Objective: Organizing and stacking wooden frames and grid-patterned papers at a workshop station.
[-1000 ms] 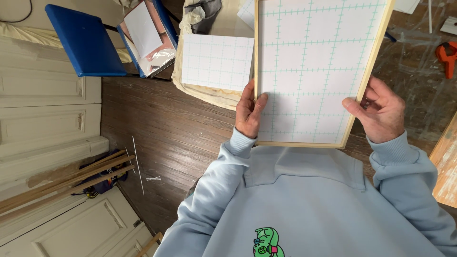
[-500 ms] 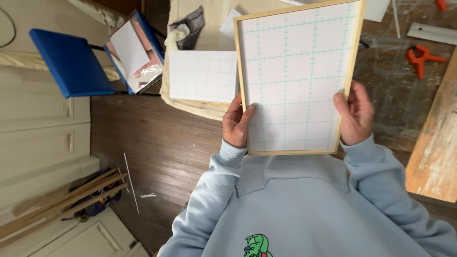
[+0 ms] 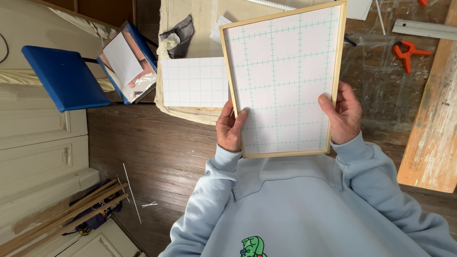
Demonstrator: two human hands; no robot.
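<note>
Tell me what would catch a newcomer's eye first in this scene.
The wooden-framed panel with a green grid on white fills the centre, held upright by the left hand and right hand at its lower edges. To the left, a bright blue chair stands out against the dark wood floor. At the upper right, an orange clamp lies on the scuffed work surface.

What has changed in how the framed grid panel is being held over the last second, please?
The framed grid panel has tilted slightly, its top now leaning right, and the view has shifted, bringing the orange clamp further into frame. Nothing was taken up or let go: the left hand and right hand still grip its lower edges.
</note>
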